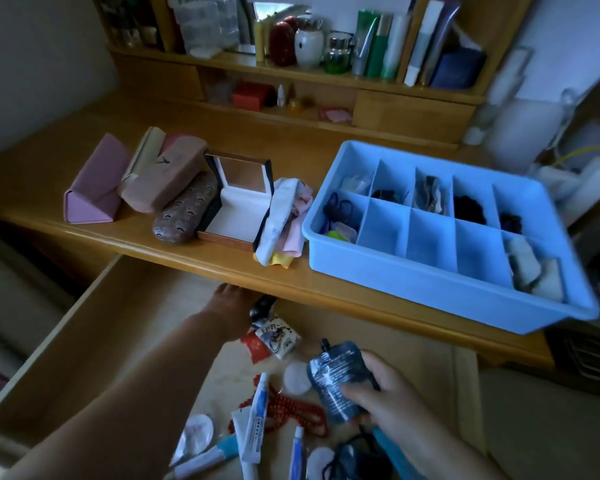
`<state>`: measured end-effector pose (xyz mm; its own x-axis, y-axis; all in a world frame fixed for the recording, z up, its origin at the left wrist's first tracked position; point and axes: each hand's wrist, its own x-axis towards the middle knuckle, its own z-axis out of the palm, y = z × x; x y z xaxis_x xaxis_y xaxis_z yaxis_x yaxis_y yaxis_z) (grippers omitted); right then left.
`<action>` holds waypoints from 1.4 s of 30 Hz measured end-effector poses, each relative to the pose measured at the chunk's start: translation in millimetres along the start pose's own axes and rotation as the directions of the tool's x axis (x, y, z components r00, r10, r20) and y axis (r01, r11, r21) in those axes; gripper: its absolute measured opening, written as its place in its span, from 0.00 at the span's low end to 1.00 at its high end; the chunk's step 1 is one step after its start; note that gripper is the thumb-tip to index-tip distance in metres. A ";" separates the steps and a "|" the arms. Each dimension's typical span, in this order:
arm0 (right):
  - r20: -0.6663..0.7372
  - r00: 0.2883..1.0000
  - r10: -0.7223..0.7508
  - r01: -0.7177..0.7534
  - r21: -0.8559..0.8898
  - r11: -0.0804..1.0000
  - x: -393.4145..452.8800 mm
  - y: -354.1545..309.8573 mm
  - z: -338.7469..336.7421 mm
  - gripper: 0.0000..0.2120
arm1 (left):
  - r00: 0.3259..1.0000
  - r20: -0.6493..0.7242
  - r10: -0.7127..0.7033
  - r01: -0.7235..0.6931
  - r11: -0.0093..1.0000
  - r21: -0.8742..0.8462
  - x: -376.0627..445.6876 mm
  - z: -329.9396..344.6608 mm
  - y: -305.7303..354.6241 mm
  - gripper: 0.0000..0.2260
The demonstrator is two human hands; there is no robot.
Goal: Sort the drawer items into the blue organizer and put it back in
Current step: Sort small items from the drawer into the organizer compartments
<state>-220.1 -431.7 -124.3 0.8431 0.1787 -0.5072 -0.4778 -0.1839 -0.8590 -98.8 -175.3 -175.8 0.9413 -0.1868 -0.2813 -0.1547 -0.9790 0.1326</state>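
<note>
Wooden desk (194, 258) bears blue organizer (430, 278); right grip (388, 396) holds pouch (333, 379); left's unclear.

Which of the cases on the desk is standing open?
The black box with white lining, lid raised; the pink, tan and brown patterned cases are closed.

From my remote feed, dim bluish daylight falls from the upper right, corners darken and bow, and the blue organizer (444, 233) smears with motion blur.
</note>
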 end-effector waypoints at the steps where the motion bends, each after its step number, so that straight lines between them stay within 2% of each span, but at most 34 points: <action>1: -0.002 0.999 -0.035 0.035 -0.046 0.998 -5.8 -2.7 -5.6 0.12 | 1.000 0.004 0.025 -0.025 0.997 0.074 1.1 -2.6 -2.1 0.22; 3: -0.004 0.995 -0.101 0.100 -0.093 0.991 -17.8 -9.2 -18.1 0.12 | 0.987 -0.126 0.103 -0.092 0.992 0.092 0.7 -7.0 6.7 0.21; 5: -0.009 0.988 -0.155 0.154 -0.068 0.986 -30.1 -16.9 -31.4 0.11 | 0.932 -0.361 0.030 -0.075 0.991 -0.113 -2.0 -12.0 12.4 0.15; 6: -0.013 0.983 -0.181 0.181 -0.032 0.983 -35.8 -21.5 -37.7 0.11 | 0.937 -0.348 -0.033 -0.039 0.979 -0.199 -7.7 -13.1 15.5 0.13; 8: -0.042 0.966 -0.256 0.258 0.050 0.965 -46.9 -29.9 -51.2 0.13 | 0.987 -0.161 0.012 -0.017 0.999 -0.031 -25.0 -11.5 16.1 0.12; 10: -0.100 0.929 -0.357 0.365 0.084 0.927 -57.9 -40.6 -65.2 0.14 | 0.982 -0.188 -0.014 0.012 1.000 -0.013 -41.7 -9.4 8.5 0.08; 12: -0.182 0.880 -0.440 0.460 0.088 0.884 -67.6 -52.8 -82.9 0.15 | 0.968 -0.250 -0.032 0.014 0.997 -0.076 -65.5 -16.2 5.1 0.09; 14: -0.292 0.821 -0.490 0.519 0.027 0.854 -73.3 -66.0 -104.7 0.16 | 0.971 -0.236 -0.030 0.009 0.996 -0.088 -88.1 -26.6 12.9 0.11; 16: -0.419 0.748 -0.514 0.520 -0.111 0.847 -73.6 -80.6 -127.1 0.20 | 0.977 -0.211 0.005 -0.026 0.995 -0.097 -108.5 -36.6 31.4 0.14; 17: -0.464 0.704 -0.538 0.512 -0.193 0.837 -72.0 -89.0 -136.6 0.22 | 0.976 -0.214 0.032 -0.060 0.990 -0.128 -116.9 -42.3 45.1 0.16; 18: -0.484 0.665 -0.569 0.497 -0.282 0.821 -68.6 -98.0 -143.7 0.24 | 0.973 -0.230 0.036 -0.090 0.970 -0.228 -122.9 -50.8 62.1 0.17; 19: -0.481 0.640 -0.599 0.469 -0.373 0.801 -63.2 -106.2 -149.1 0.24 | 0.963 -0.267 0.029 -0.128 0.923 -0.363 -124.9 -60.1 79.7 0.18; 21: -0.428 0.646 -0.632 0.363 -0.556 0.748 -47.2 -119.8 -155.3 0.17 | 0.940 -0.340 -0.032 -0.203 0.750 -0.629 -117.8 -82.8 119.3 0.14; 23: -0.377 0.696 -0.611 0.201 -0.715 0.669 -30.9 -128.3 -157.3 0.10 | 0.952 -0.296 -0.075 -0.223 0.493 -0.841 -101.8 -107.6 157.1 0.08; 24: -0.355 0.733 -0.580 0.124 -0.769 0.627 -23.7 -130.5 -158.1 0.10 | 0.966 -0.250 -0.066 -0.205 0.391 -0.897 -92.3 -119.6 175.1 0.06; 25: -0.339 0.775 -0.533 0.047 -0.810 0.584 -18.1 -132.4 -158.1 0.11 | 0.974 -0.218 -0.052 -0.187 0.353 -0.917 -81.9 -130.2 190.8 0.05; 26: -0.333 0.811 -0.482 -0.030 -0.845 0.534 -14.0 -134.2 -157.8 0.12 | 0.976 -0.214 -0.040 -0.183 0.382 -0.906 -70.2 -138.9 205.2 0.05; 28: -0.326 0.850 -0.415 -0.147 -0.901 0.408 -7.7 -137.1 -156.1 0.12 | 0.959 -0.282 -0.007 -0.239 0.511 -0.826 -48.2 -149.5 230.8 0.04; 31: -0.307 0.848 -0.432 -0.209 -0.943 0.260 0.0 -139.9 -152.9 0.10 | 0.928 -0.370 0.034 -0.298 0.664 -0.686 -18.2 -157.1 258.1 0.05; 33: -0.291 0.858 -0.424 -0.198 -0.948 0.250 1.6 -140.1 -152.6 0.09 | 0.940 -0.339 0.035 -0.262 0.711 -0.653 -2.8 -160.1 267.1 0.09; 35: -0.280 0.880 -0.385 -0.169 -0.940 0.296 1.1 -139.3 -154.4 0.08 | 0.957 -0.290 0.018 -0.222 0.693 -0.686 8.1 -163.2 271.0 0.10; 37: -0.272 0.891 -0.363 -0.138 -0.925 0.354 1.4 -138.4 -158.6 0.07 | 0.950 -0.311 0.014 -0.231 0.702 -0.673 15.4 -163.6 272.8 0.08; 40: -0.247 0.893 -0.375 -0.104 -0.926 0.364 4.4 -137.6 -162.7 0.07 | 0.930 -0.360 0.080 -0.281 0.786 -0.551 16.8 -155.4 273.5 0.08; 42: -0.269 0.876 -0.400 -0.119 -0.925 0.362 6.3 -136.2 -161.3 0.04 | 0.929 -0.341 0.147 -0.295 0.850 -0.437 15.4 -145.3 274.7 0.08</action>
<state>-109.9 -561.4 0.7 0.9962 -0.0302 -0.0822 -0.0451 -0.9815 -0.1861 -83.2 -435.3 -5.6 0.9537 -0.2895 0.0819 -0.2776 -0.7416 0.6108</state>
